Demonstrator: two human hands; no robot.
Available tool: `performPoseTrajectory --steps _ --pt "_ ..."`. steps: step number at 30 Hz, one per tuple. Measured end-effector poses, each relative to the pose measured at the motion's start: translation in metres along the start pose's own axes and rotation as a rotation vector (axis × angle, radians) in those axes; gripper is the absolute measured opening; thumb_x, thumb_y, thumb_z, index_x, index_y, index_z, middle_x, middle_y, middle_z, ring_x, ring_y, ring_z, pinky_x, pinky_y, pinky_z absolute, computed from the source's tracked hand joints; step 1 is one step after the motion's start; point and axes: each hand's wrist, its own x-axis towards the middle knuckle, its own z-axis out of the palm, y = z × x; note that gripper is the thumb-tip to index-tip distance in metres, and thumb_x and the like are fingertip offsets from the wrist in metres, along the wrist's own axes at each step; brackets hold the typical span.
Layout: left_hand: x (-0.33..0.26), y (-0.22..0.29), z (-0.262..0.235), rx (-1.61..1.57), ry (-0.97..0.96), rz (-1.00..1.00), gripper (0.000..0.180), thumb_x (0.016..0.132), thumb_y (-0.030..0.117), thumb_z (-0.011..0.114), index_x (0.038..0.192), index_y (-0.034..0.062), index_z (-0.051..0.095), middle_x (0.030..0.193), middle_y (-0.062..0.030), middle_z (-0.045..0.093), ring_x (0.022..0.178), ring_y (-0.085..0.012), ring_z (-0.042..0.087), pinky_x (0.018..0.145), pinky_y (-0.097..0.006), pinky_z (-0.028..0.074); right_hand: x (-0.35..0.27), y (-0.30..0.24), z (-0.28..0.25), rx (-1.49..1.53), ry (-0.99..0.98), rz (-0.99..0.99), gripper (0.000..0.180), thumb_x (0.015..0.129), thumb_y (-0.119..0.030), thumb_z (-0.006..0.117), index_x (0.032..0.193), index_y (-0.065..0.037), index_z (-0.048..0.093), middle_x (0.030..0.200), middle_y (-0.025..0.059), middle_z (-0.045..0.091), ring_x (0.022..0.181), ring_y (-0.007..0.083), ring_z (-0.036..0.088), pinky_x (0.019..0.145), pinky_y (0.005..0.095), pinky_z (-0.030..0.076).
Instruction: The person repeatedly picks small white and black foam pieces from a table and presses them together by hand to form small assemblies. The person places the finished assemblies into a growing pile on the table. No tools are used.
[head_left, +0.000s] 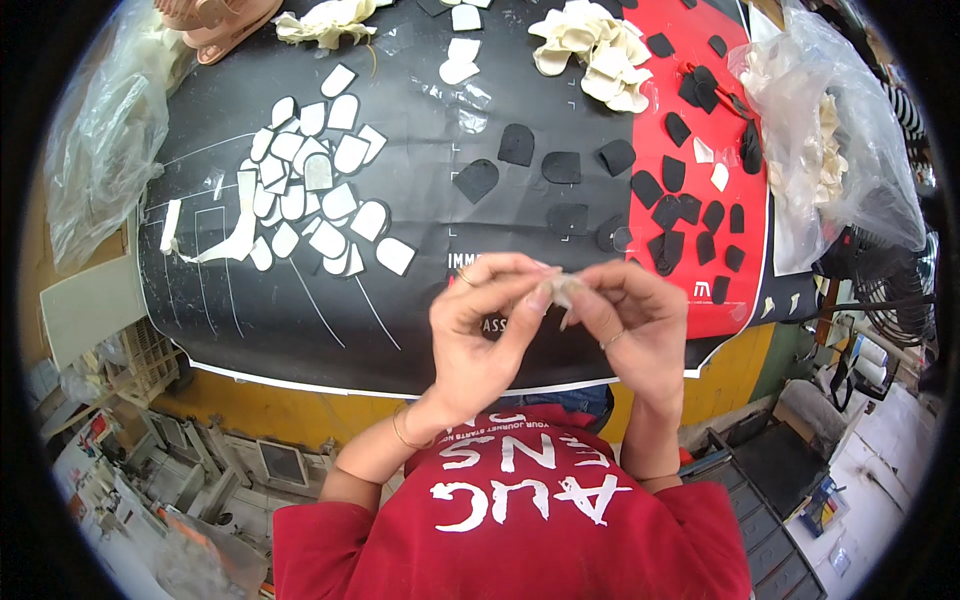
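Close to the table's near edge, my left hand [478, 330] and my right hand [640, 325] meet with fingertips pinched together. Between them is a small cream piece, apparently fabric [562, 290], mostly hidden by the fingers. Beyond my hands, black rounded-end pads [476, 181] lie singly on the black table cover [400, 120]. A heap of white pads [318, 172] of the same shape spreads to the left. At the far side sits a pile of cream fabric pieces [595, 55].
More black pads [673, 174] are scattered over the red strip [735, 200] at right, near red-handled scissors [735, 103]. Clear plastic bags [835, 130] flank both sides. A white strip [235, 240] lies by the white heap, pinkish sandals [222, 25] at far left.
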Motion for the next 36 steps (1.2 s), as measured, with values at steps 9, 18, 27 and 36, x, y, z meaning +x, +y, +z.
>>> performPoseTrajectory --steps 9,18,27,36 --pt "0.036 -0.015 -0.006 1.020 -0.118 0.515 0.032 0.079 0.014 0.076 0.110 0.0080 0.071 0.120 -0.0085 0.060 0.103 -0.0282 0.057 0.086 -0.041 0.046 0.050 -0.006 -0.022 -0.631 -0.012 0.105 0.015 0.095 -0.007 0.068 0.104 0.005 0.069 0.082 0.0018 0.069 0.069 0.0052 0.062 0.062 0.0204 0.049" --pt "0.029 -0.022 -0.002 1.127 -0.130 0.516 0.033 0.080 0.014 0.077 0.112 0.0051 0.071 0.126 -0.0084 0.058 0.107 -0.0290 0.056 0.087 -0.042 0.045 0.060 -0.011 -0.021 -0.699 -0.016 0.170 0.015 0.095 -0.008 0.068 0.101 0.006 0.069 0.078 0.0022 0.068 0.065 0.0050 0.060 0.058 0.0209 0.048" --pt "0.027 -0.022 0.002 1.224 -0.117 0.537 0.034 0.080 0.017 0.077 0.111 0.0052 0.071 0.126 -0.0076 0.058 0.106 -0.0268 0.056 0.086 -0.042 0.045 0.063 -0.011 -0.019 -0.640 -0.014 0.227 0.017 0.096 -0.008 0.068 0.102 0.007 0.069 0.082 0.0029 0.069 0.067 0.0056 0.063 0.059 0.0207 0.049" --pt "0.027 -0.022 0.003 1.253 -0.123 0.551 0.035 0.079 0.018 0.077 0.110 0.0050 0.071 0.125 -0.0073 0.060 0.106 -0.0261 0.057 0.086 -0.041 0.046 0.063 -0.008 -0.018 -0.663 0.017 0.229 0.015 0.095 -0.007 0.068 0.100 0.007 0.071 0.080 0.0029 0.070 0.066 0.0050 0.063 0.059 0.0202 0.050"
